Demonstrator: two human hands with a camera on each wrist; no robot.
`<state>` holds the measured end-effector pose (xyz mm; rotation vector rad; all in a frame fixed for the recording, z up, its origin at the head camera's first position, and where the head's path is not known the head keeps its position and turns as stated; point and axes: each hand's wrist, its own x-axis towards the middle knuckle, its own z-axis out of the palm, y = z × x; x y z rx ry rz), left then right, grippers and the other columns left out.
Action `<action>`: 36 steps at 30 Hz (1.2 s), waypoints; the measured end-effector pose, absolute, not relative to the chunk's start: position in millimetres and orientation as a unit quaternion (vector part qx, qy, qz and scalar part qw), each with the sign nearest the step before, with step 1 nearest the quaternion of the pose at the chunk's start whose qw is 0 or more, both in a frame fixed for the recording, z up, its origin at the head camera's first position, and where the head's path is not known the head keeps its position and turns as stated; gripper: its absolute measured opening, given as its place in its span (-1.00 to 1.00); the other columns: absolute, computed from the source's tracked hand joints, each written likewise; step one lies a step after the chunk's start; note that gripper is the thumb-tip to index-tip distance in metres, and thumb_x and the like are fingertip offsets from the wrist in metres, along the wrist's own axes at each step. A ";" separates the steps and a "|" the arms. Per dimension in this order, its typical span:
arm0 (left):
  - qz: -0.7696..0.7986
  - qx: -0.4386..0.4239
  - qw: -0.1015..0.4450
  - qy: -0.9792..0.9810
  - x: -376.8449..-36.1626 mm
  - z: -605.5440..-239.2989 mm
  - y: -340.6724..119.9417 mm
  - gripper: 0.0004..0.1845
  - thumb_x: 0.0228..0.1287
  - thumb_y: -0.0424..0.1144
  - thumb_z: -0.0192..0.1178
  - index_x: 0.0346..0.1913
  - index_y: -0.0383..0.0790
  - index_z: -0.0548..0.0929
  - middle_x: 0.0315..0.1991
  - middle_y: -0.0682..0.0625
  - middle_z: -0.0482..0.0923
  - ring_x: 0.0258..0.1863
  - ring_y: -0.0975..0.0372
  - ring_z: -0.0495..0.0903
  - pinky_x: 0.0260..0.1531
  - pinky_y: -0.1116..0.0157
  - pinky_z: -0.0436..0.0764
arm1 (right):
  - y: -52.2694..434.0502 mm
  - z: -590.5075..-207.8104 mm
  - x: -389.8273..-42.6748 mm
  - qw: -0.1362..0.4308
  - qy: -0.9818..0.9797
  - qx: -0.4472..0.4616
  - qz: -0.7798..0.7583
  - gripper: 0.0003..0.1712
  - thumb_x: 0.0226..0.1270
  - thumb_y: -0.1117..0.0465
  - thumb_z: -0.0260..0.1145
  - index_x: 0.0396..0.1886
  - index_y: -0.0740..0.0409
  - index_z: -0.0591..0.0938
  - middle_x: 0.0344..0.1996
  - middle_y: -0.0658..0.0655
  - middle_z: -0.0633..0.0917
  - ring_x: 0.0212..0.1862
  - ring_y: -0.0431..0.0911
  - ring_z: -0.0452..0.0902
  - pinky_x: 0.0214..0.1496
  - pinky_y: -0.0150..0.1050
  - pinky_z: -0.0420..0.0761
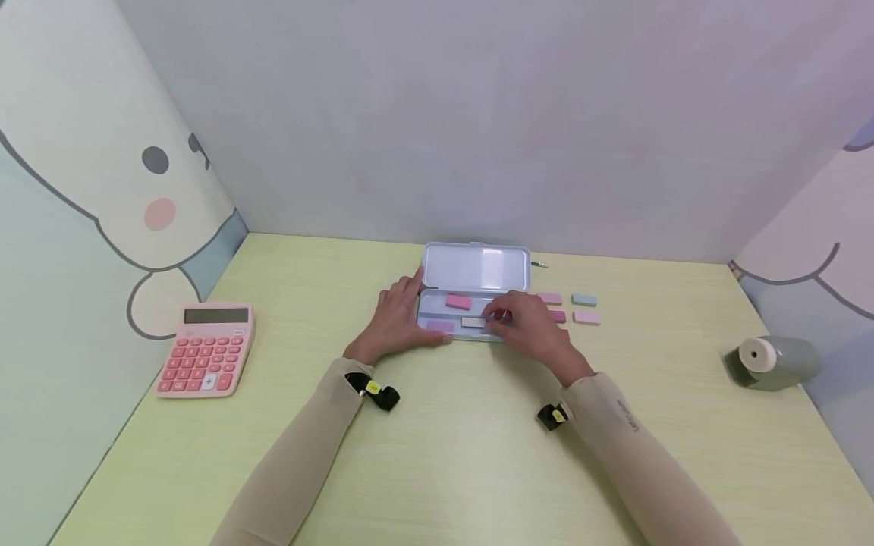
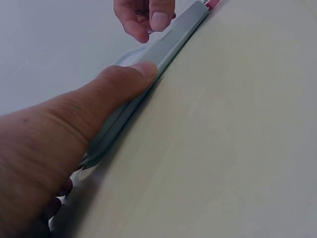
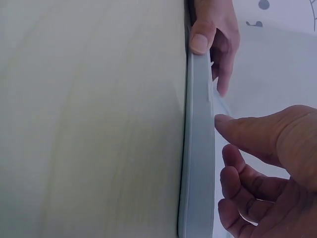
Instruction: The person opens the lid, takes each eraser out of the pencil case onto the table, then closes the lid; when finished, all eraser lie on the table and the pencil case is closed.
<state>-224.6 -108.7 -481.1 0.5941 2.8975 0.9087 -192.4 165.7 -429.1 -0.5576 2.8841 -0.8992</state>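
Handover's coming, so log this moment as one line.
left hand: holds open case; right hand: over case, no held block visible; in case: pink block, lilac block, white block; right of case: more blocks

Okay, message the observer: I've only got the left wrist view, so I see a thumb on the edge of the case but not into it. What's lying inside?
Observer: The head view shows a pink block, a white block and a lilac block in the case; the right hand may hide more.

Operator: I catch a bit of pink past the far end. Anything of another colour there?

Observer: Yes, a blue block lies on the table, right of the case.

Operator: And what's over to the person's left?

Observer: A pink calculator, well apart from the case.
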 end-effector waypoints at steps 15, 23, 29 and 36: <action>0.302 0.188 0.028 0.934 -224.1 -478.8 -108.0 0.58 -0.11 0.38 0.61 0.79 -0.01 -0.23 0.47 -0.19 0.37 0.41 -0.06 0.37 0.54 -0.10 0.22 | 149.9 -427.1 -200.8 0.067 0.944 -0.164 -0.277 -0.80 0.35 0.21 0.58 -0.07 0.11 0.86 -0.17 0.13 0.79 -0.08 0.04 0.60 0.07 -0.06 0.62; 0.301 0.184 0.032 0.935 -224.6 -479.6 -108.4 0.57 -0.09 0.39 0.61 0.79 0.01 -0.24 0.49 -0.19 0.35 0.42 -0.05 0.36 0.54 -0.09 0.22 | 148.1 -430.0 -204.1 0.068 0.949 -0.152 -0.269 -0.85 0.34 0.22 0.59 -0.13 0.12 0.87 -0.18 0.14 0.81 -0.08 0.03 0.61 0.10 -0.03 0.61; 0.305 0.187 0.029 0.933 -224.8 -481.2 -108.6 0.57 -0.10 0.39 0.60 0.79 0.00 -0.23 0.48 -0.19 0.36 0.41 -0.05 0.36 0.54 -0.09 0.22 | 146.8 -430.1 -203.4 0.062 0.949 -0.161 -0.264 -0.95 0.33 0.25 0.58 -0.25 0.11 0.86 -0.24 0.12 0.81 -0.13 0.00 0.60 0.05 -0.06 0.62; 0.313 0.185 0.033 0.931 -224.4 -481.5 -108.9 0.57 -0.10 0.40 0.60 0.79 0.02 -0.23 0.51 -0.20 0.33 0.44 -0.07 0.34 0.58 -0.11 0.16 | 147.3 -429.4 -202.5 0.054 0.948 -0.164 -0.268 -0.98 0.34 0.26 0.58 -0.28 0.10 0.86 -0.25 0.10 0.81 -0.15 -0.01 0.60 0.03 -0.06 0.63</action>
